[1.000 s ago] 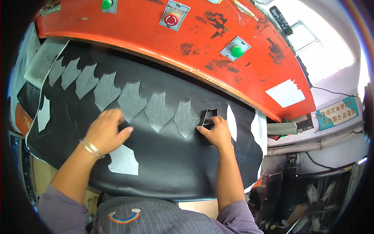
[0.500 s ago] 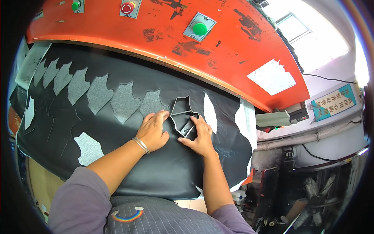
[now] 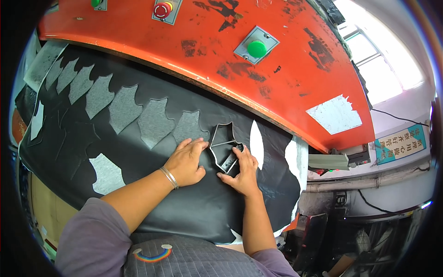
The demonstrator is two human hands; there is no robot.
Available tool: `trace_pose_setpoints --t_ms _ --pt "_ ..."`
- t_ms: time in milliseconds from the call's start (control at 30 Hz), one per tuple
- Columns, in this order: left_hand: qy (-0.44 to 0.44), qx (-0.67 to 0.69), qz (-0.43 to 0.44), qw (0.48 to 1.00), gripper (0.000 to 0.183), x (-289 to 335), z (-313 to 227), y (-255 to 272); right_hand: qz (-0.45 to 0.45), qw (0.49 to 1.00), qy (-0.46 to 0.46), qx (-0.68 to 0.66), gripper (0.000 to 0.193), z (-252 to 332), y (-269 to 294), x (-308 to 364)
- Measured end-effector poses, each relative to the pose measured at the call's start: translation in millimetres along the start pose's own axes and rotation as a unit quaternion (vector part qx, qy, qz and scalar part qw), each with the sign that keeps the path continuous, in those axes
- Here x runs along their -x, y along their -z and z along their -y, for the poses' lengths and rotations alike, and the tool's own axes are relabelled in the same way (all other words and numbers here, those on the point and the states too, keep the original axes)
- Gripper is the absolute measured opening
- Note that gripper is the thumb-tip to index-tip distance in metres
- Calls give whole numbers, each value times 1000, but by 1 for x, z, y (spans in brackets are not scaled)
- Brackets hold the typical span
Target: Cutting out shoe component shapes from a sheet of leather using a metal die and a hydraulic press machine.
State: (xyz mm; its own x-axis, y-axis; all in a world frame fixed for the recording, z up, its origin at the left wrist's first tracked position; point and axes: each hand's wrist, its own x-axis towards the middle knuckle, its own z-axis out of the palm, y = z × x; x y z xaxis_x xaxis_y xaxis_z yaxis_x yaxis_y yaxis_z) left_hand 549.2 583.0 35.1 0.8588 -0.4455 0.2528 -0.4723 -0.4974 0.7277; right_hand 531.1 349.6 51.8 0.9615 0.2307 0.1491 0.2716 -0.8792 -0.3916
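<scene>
Metal die (image 3: 223,144) sat on the black sheet (image 3: 203,207), right of center, directly right of the last gray patch (image 3: 188,125) in the row. Right hand (image 3: 242,174) gripped it: thumb at the near corner, fingers over the right wall. Left hand (image 3: 185,162) was open, fingers spread flat at that patch's near edge, fingertips just beside the die; couldn't tell if they touched it.

Step looked like positioning the die. To do it well, my view: keep it flat, match the row's angle, sit it tight to the neighboring patch without overlap, stay left of the white sliver (image 3: 256,145), use the left hand to keep the sheet from creeping or wrinkling.

Materials: die was a thin-walled open frame, dark metal look, notched outline, pointed near end, crossbar inside. Sheet smooth, softly shiny, leather-like, slightly rumpled to the right. Patches matte, fibrous, shield-shaped with a near point; couldn't tell holes from pieces. Paler patch (image 3: 106,174) lay near left, by faint outlines in the black.

Far side: scuffed orange-red machine beam (image 3: 194,60), domed green button (image 3: 256,48), red button (image 3: 162,10) farther left.
</scene>
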Motion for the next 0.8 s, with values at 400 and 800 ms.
trace_pose_setpoints --t_ms 400,800 --pt "47 111 -263 957 39 -103 79 131 -42 989 -99 -98 105 10 46 -109" --pt "-3 -90 -730 678 77 -182 179 403 -317 943 71 -69 24 126 102 -277"
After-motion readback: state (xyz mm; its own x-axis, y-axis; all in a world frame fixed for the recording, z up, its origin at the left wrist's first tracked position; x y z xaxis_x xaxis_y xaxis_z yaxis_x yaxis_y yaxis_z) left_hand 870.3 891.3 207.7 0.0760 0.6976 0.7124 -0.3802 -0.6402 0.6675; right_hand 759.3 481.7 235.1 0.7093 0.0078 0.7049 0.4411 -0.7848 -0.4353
